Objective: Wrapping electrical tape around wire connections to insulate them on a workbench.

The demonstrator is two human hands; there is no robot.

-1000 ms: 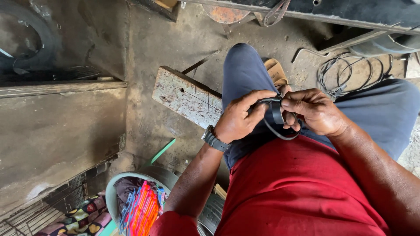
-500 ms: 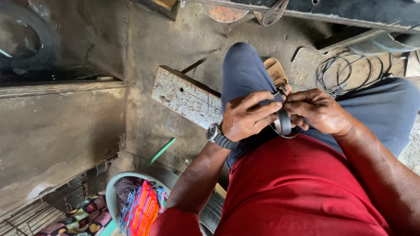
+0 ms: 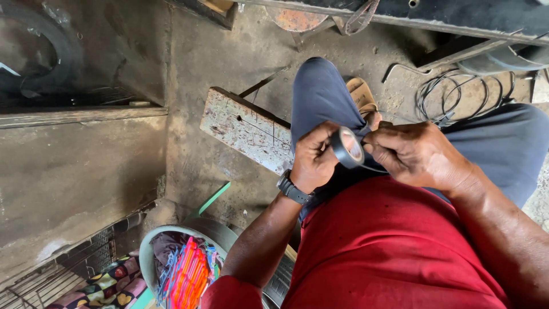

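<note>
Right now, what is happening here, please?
A seated person holds a roll of black tape between both hands above the lap. The left hand grips the roll, while the right hand pinches at its edge. A worn wooden plank and coiled wire lie on the dirty floor.

1. Centre of frame: wooden plank (image 3: 246, 130) lies on bare concrete floor (image 3: 229, 51); open floor above it;
2. Upper right: coiled wire (image 3: 457, 94) occupies floor;
3. Lower left: bowl (image 3: 150, 247) of coloured items blocks passage.
</note>
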